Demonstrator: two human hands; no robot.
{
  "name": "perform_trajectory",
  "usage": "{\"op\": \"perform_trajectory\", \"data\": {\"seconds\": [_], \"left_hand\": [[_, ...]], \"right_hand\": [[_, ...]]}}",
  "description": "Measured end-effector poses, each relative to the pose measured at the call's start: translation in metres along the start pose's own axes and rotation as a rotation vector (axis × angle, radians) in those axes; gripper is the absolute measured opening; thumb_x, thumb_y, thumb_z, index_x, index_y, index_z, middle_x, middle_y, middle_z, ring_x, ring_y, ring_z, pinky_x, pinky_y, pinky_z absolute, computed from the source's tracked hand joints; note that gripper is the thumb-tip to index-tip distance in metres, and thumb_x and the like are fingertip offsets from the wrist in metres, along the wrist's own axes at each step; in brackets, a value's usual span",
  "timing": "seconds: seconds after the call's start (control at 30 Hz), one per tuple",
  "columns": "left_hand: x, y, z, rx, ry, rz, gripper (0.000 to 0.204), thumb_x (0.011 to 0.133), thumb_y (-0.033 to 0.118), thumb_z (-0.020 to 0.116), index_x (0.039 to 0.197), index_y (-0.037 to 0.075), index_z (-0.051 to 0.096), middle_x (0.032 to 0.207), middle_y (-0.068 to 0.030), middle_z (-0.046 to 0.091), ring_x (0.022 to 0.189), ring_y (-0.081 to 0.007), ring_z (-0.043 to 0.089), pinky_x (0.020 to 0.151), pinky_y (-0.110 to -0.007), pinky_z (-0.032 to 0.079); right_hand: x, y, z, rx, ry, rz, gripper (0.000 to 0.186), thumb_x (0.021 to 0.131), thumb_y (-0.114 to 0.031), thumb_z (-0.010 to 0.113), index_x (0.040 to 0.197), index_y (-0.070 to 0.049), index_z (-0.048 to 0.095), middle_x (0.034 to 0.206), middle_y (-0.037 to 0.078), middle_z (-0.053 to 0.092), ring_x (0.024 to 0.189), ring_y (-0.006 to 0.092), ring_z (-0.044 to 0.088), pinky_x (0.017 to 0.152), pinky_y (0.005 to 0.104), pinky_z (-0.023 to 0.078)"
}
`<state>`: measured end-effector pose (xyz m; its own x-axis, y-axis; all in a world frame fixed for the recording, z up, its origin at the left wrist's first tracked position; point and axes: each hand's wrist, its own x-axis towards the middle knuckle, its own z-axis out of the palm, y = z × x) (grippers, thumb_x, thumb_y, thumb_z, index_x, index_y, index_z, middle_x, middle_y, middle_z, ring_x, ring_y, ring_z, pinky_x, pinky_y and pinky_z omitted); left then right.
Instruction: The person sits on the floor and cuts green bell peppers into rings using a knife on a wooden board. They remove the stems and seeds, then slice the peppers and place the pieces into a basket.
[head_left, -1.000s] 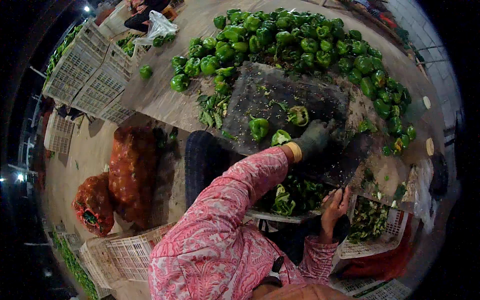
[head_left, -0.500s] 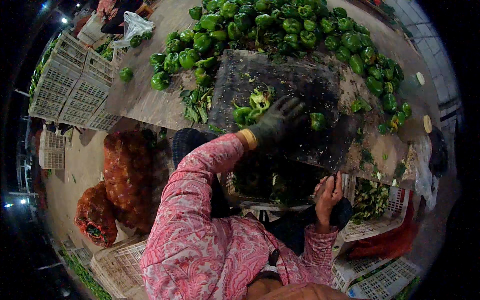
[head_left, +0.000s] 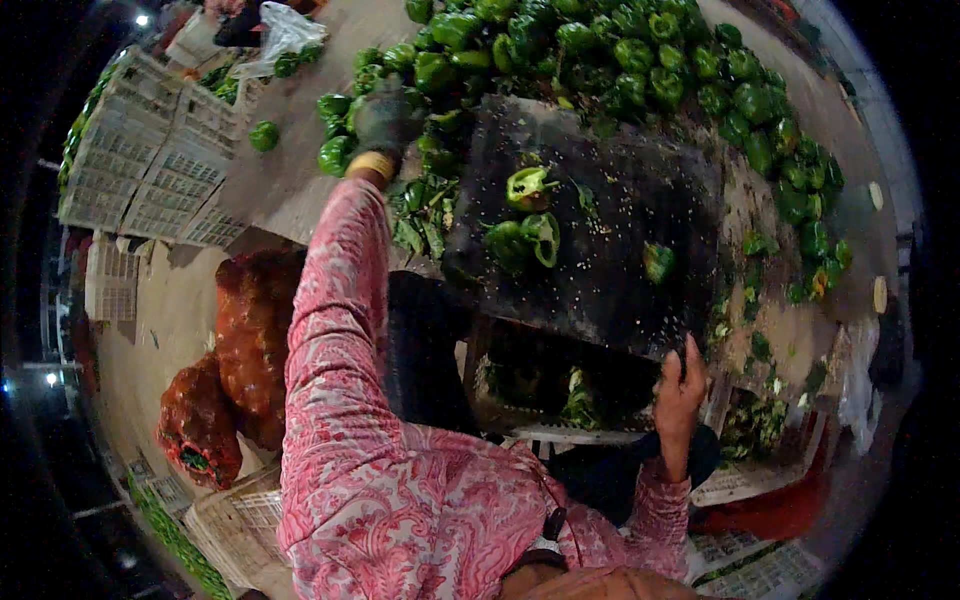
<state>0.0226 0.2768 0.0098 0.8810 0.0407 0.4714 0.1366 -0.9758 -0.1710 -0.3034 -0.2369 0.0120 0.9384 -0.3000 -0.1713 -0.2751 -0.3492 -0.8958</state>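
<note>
My left hand [head_left: 388, 122], in a dark glove with a yellow band at the wrist, reaches onto green bell peppers [head_left: 437, 72] at the left end of a large pile. Its fingers are smeared by motion, so a grip cannot be made out. My bare right hand [head_left: 680, 398] is at the near edge of a dark board [head_left: 610, 190], fingers stretched upward and nothing visible in them. On the board lie an opened bell pepper piece [head_left: 530, 187], a cut pepper half [head_left: 545, 240] beside a green pepper [head_left: 508, 247], and a smaller pepper piece [head_left: 658, 262], among scattered seeds.
Under the board's near edge is a crate [head_left: 570, 436] with green scraps. Another crate of trimmings [head_left: 752, 425] stands at right. Stacked white crates [head_left: 135, 150] and orange-red mesh sacks [head_left: 255, 345] are at left. Leaf scraps [head_left: 425, 215] lie left of the board.
My left hand has left the cut pepper on the board and moved far left to the pile. The cut pieces now lie apart. My right hand's fingers look more extended.
</note>
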Motion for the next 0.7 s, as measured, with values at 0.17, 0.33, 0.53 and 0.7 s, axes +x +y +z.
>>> {"op": "perform_trajectory", "data": {"seconds": [0.17,0.33,0.53,0.7], "left_hand": [[0.030,0.014,0.003,-0.048,-0.467,-0.079,0.061,0.073,0.037,0.072,0.125,0.012,0.051,0.116,-0.0203,0.063,0.106,-0.0404,0.061,0.088,-0.051,0.049],[0.056,-0.009,0.043,-0.183,-0.493,-0.086,0.074,0.074,0.048,0.069,0.131,0.009,0.042,0.111,-0.0224,0.065,0.106,-0.0414,0.061,0.087,-0.051,0.049],[0.031,0.034,0.011,-0.136,-0.309,-0.036,0.073,0.070,0.044,0.074,0.129,0.012,0.047,0.117,-0.0169,0.061,0.108,-0.0365,0.059,0.089,-0.049,0.049],[0.035,0.030,0.014,-0.197,-0.443,0.142,0.069,0.072,0.044,0.072,0.129,0.013,0.050,0.115,-0.0171,0.061,0.108,-0.0371,0.058,0.088,-0.048,0.050]], "right_hand": [[0.001,-0.056,0.028,0.284,-0.161,0.132,0.043,0.097,-0.018,0.054,0.137,-0.004,0.047,0.079,0.001,0.058,0.058,0.0054,0.050,0.050,0.0224,0.042],[0.002,-0.055,0.034,0.253,-0.089,0.030,0.045,0.097,-0.019,0.053,0.138,-0.002,0.045,0.080,0.001,0.058,0.055,0.0056,0.049,0.049,0.0222,0.042],[-0.012,-0.025,0.016,0.086,0.040,0.041,0.029,0.091,-0.006,0.053,0.119,0.001,0.055,0.090,0.008,0.059,0.074,0.0166,0.056,0.067,0.0299,0.049],[-0.023,-0.004,0.000,-0.065,0.053,-0.187,0.044,0.097,-0.018,0.054,0.136,-0.001,0.045,0.083,0.005,0.059,0.059,0.0090,0.053,0.053,0.0257,0.045]]}}
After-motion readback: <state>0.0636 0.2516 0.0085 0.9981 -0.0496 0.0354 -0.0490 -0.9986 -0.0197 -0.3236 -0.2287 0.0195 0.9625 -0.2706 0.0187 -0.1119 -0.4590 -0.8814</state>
